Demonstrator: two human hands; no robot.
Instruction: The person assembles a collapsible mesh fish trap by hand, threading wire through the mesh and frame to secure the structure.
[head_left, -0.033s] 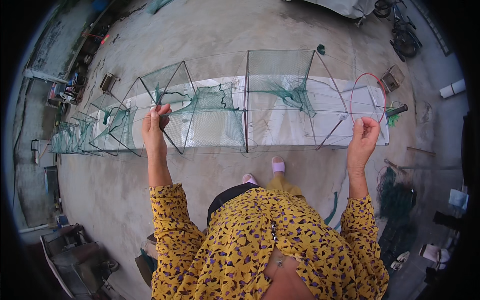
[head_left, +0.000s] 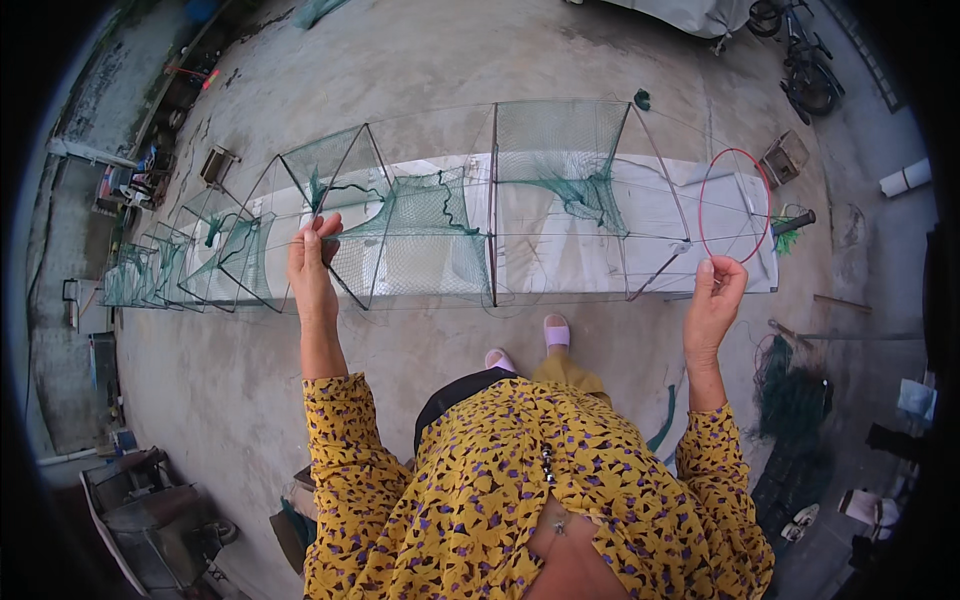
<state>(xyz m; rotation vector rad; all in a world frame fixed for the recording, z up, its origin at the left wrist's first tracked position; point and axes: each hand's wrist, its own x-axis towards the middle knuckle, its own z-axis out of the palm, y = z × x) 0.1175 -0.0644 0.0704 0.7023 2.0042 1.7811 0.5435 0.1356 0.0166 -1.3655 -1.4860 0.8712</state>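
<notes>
A long net trap of green mesh (head_left: 560,140) on thin dark square frames stretches across in front of me, over a long pale board (head_left: 650,190). My left hand (head_left: 314,262) is closed in a pinch on the green netting beside one of the frames. Past the right end of the trap stands a thin red ring (head_left: 701,205), with fine lines running through it. My right hand (head_left: 716,295) has its fingers closed at the ring's lower edge, and they hide that part of it.
A dark-handled tool (head_left: 795,222) juts past the board's right end, by a small wooden stool (head_left: 784,157). Dark green netting (head_left: 793,390) lies heaped on the right. A bicycle (head_left: 810,75) is at the far right, and a dark cart-like thing (head_left: 160,520) at the lower left.
My right hand has come nearer to me and slightly left, and the ring's lower edge has followed. My left hand has shifted a little nearer and right, along with the netting.
</notes>
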